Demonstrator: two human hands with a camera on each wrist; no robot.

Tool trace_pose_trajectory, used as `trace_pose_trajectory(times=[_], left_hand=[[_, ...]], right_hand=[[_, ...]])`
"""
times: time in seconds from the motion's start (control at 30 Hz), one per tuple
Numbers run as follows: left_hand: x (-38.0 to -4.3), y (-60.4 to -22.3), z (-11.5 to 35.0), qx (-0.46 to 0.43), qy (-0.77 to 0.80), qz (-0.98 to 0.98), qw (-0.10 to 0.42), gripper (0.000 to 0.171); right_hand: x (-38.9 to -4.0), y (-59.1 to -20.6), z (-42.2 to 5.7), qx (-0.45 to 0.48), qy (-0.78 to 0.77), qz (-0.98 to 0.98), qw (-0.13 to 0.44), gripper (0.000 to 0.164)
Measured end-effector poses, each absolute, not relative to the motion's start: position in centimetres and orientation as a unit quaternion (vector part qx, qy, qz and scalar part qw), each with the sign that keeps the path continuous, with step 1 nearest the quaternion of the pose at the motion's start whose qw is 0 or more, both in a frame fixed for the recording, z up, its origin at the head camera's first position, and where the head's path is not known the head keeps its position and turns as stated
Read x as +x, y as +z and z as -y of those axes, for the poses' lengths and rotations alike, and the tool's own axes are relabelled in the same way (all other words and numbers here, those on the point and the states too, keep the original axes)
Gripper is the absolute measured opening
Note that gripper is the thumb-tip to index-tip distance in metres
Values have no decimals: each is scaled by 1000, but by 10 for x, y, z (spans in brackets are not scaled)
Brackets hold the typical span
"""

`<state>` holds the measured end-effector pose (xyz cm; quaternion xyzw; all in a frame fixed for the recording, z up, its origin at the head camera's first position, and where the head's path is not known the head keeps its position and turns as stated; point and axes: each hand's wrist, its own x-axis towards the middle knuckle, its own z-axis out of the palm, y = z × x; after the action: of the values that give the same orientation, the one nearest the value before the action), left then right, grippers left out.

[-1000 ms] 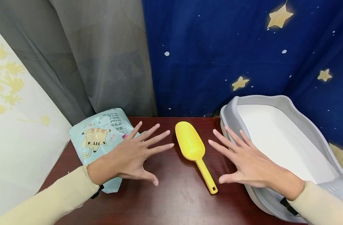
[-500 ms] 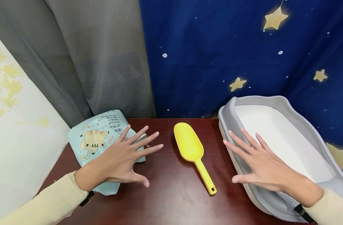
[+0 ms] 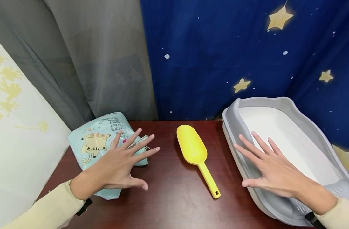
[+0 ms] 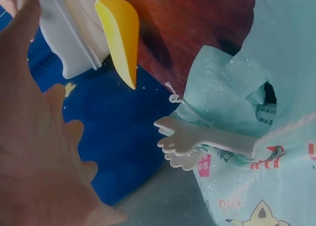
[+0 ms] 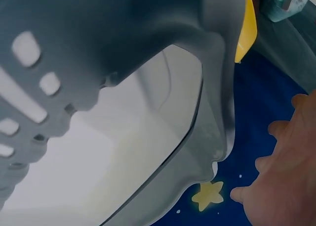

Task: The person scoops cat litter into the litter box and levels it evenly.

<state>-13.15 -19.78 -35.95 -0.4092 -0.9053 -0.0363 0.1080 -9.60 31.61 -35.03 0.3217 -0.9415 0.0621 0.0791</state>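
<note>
Scoop (image 3: 193,146): yellow, on table (image 3: 174,206), hollow side up, bowl toward the curtains, handle toward the person and angled right. It lies between the hands, touched by neither.

Tray (image 3: 264,101): right of scoop, light grey, raised rim. White floor (image 3: 274,127) shows inside. Slotted grate (image 5: 64,90), grey, at the tray's near end, to the right of the scoop handle; white shows through its slots.

Bag (image 3: 98,149): left of scoop, light blue plastic, cat drawing and printed text, the cat upside down from the person's side. Dark gap in a fold, left wrist view; contents can't be told. White hand-shaped piece (image 4: 202,137) lies along the bag's fold on the side toward the scoop, with string (image 4: 286,129) attached.

Left hand (image 3: 120,165): left of scoop, palm down above the bag, fingers spread straight, thumb out toward the scoop. Grip loose, holding nothing.

Right hand (image 3: 277,168): right of scoop, palm down above the tray's near left part, fingers spread, thumb toward the scoop. Grip also loose, holding nothing.

Both wrists: pale sleeves (image 3: 45,206), dark bands (image 3: 84,206). Beyond the scoop: grey curtain (image 3: 111,73) at left, blue star curtain (image 3: 191,63) at right.
</note>
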Motion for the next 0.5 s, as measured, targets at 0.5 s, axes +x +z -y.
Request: trace_pose_trajectory(times=[0.5], left_hand=[[-111,-373,201,-351,-62,924,140,80]], right_hand=[[-85,-339,-297,241,185,948,98,61]])
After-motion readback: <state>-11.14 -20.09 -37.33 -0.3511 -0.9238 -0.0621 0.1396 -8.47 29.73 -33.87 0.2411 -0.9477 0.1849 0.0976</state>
